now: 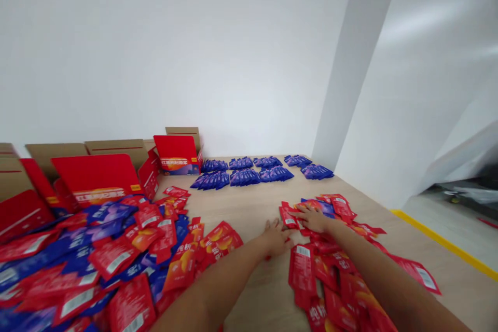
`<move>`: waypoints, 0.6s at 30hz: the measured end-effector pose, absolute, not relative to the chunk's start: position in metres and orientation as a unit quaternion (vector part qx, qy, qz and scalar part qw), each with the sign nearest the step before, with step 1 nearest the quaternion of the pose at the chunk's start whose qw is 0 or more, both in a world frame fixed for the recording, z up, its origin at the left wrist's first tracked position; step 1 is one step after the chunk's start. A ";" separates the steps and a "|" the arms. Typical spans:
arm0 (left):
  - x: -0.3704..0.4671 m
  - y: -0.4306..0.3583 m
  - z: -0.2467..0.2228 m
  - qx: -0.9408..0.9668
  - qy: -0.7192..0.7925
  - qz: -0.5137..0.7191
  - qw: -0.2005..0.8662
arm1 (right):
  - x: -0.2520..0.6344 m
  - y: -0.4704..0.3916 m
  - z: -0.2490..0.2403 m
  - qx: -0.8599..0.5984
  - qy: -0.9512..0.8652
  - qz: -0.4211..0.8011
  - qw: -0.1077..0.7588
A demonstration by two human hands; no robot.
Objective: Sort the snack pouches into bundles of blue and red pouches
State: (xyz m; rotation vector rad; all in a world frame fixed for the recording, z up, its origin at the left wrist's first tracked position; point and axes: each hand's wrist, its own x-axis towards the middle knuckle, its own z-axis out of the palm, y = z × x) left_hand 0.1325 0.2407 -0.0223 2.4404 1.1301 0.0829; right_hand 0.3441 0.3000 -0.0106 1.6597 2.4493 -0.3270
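Note:
My right hand (313,218) lies with fingers stretched over the red sachets (303,270) heaped on the right side of the table. Under and behind its fingertips are a red sachet (288,215) and a blue sachet (323,208). Just left of that heap, my left hand (275,238) is low over the bare wood, its fingers apart and their tips close to the red sachets. A bit of red shows below the left palm; I cannot make out what it is.
Mixed red and blue sachets (116,259) cover the table's left side. Red cartons (97,179) with raised flaps stand behind them. Fanned bundles of blue sachets (244,177) lie in two rows near the wall. Yellow tape (443,241) marks the floor at right.

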 end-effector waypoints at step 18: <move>-0.051 0.103 0.008 0.828 0.548 0.018 0.118 | 0.232 0.145 -0.007 0.657 0.747 -0.036 0.095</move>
